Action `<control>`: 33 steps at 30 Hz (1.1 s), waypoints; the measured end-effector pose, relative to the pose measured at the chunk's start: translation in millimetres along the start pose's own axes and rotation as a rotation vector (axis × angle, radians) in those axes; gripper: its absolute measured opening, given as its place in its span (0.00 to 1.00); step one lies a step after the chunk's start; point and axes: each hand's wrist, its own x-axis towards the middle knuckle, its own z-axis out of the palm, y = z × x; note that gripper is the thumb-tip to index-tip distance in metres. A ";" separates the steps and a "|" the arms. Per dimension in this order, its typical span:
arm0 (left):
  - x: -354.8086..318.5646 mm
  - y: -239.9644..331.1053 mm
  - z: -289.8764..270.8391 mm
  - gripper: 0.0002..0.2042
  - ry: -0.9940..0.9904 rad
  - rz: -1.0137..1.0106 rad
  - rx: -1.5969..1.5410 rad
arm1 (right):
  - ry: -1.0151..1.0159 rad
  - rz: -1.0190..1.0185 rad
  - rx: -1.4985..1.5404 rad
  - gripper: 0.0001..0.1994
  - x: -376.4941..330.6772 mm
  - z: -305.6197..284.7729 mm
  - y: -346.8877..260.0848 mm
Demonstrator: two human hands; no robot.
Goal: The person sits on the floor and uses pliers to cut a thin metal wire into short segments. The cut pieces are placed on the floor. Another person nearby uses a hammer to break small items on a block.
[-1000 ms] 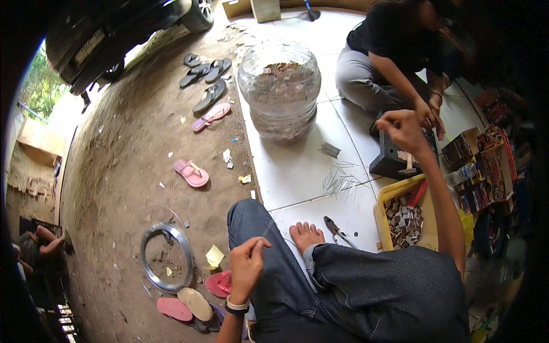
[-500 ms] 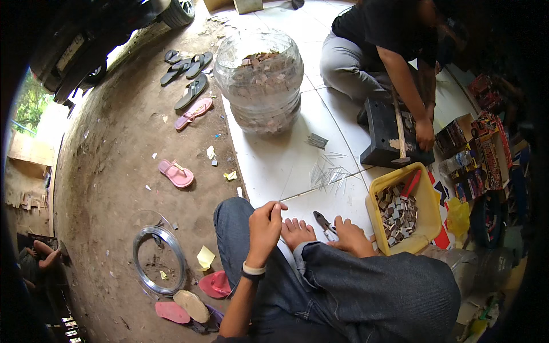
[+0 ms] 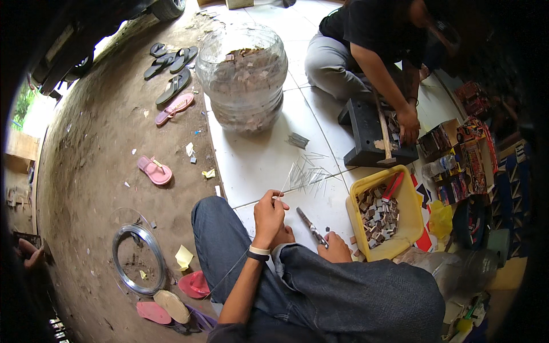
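My left hand (image 3: 267, 220) is raised over my bent leg, its fingers pinched on a thin wire. The wire's tip sticks up past the fingers, and a fine length appears to trail down by my wrist. My right hand (image 3: 336, 250) is closed around the handles of a pair of pliers (image 3: 311, 226), whose jaws point up and left over the white tiles. Beyond my hands, several short straight wires (image 3: 309, 170) lie scattered on the floor. A coil of silvery wire (image 3: 116, 254) rests on the dirt to the left.
At my right stands a yellow tub (image 3: 355, 220) holding small brown and grey pieces and a red-handled tool. Ahead is a big clear plastic container (image 3: 243, 86) of similar pieces. A co-worker (image 3: 377, 51) sits at a black block (image 3: 366, 134) with a hammer (image 3: 385, 128). Sandals (image 3: 154, 170) lie left.
My right hand has taken hold of the pliers and lifted them off the tiles. A wire now shows in my left fingers. The whole view has shifted slightly.
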 end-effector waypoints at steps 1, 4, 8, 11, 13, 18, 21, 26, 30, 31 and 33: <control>-1.5 -4.4 0.2 0.12 0.008 0.031 0.004 | -0.065 -0.012 0.079 0.28 8.4 0.2 2.7; -2.0 -13.4 1.2 0.11 0.000 0.050 0.023 | -0.400 0.115 0.261 0.15 33.0 -2.1 3.4; -1.9 -15.4 6.7 0.11 0.018 0.060 -0.010 | -0.309 -0.197 0.595 0.14 47.0 -3.9 -18.1; -4.8 -12.5 11.6 0.10 0.037 0.100 -0.018 | -0.315 -0.190 0.851 0.19 47.5 -2.9 -39.8; -4.9 -10.3 12.0 0.10 0.046 0.131 -0.012 | -0.299 -0.167 0.863 0.20 47.7 -2.1 -49.3; -6.1 -5.6 13.3 0.10 0.044 0.152 -0.041 | -0.174 -0.160 0.951 0.17 47.3 4.1 -54.3; -7.5 -3.3 17.0 0.09 0.012 0.157 -0.036 | -0.140 -0.165 0.987 0.16 47.1 8.9 -53.7; -9.1 -0.6 21.1 0.09 0.006 0.192 -0.019 | -0.081 -0.237 0.902 0.14 49.0 13.9 -53.9; -9.6 1.5 20.4 0.09 -0.001 0.171 -0.021 | -0.051 -0.224 0.868 0.12 49.1 16.1 -54.7; -9.7 1.9 20.6 0.09 0.001 0.182 -0.008 | -0.041 -0.239 0.851 0.12 48.8 16.4 -54.9; -9.2 2.2 21.7 0.09 -0.009 0.157 -0.020 | -0.029 -0.205 0.820 0.12 48.0 16.7 -55.1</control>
